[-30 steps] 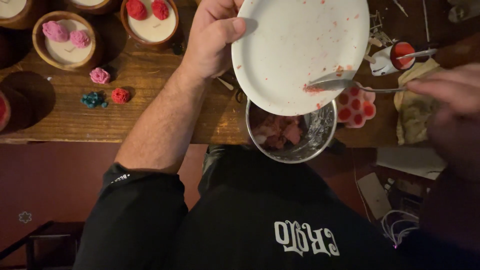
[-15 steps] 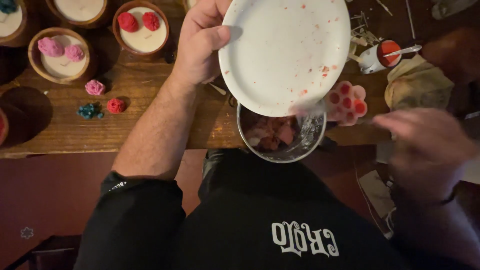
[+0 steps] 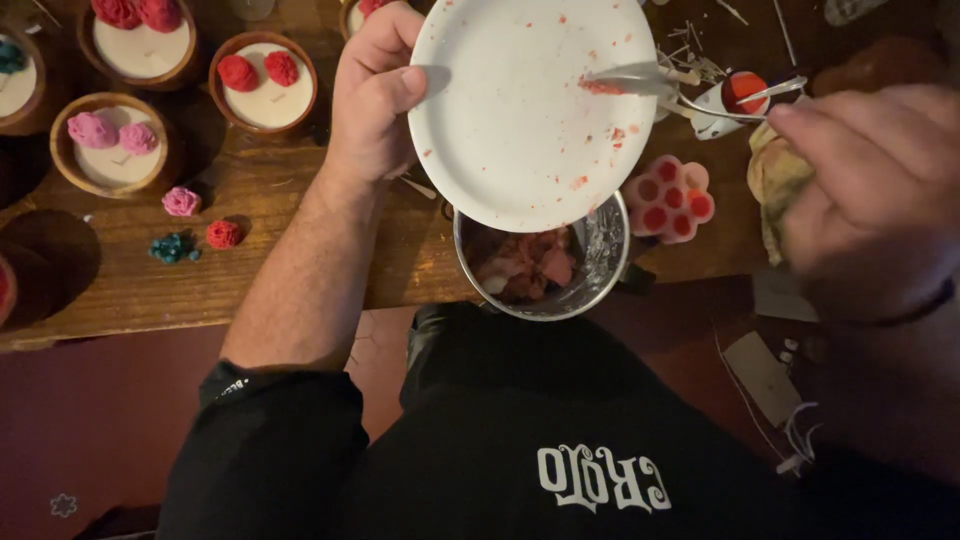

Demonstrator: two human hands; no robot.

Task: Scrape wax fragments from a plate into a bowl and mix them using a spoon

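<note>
Left hand: the left hand gripped the rim of a white plate, thumb on its speckled face.
Plate: it was tilted over a metal pot holding pink and red chunks, at the tabletop edge.
Right hand: the right hand was blurred, fingers curled around a metal knife whose blade lay on the plate.
Nearby: a pink flower-shaped mould sat just beside the pot.

A home craft bench for candle making. A worn wooden table carries round wooden bowls filled with pale wax topped by red and pink wax roses, a pink silicone mould with red fillings, and a metal melting pot of wax chunks.
</note>
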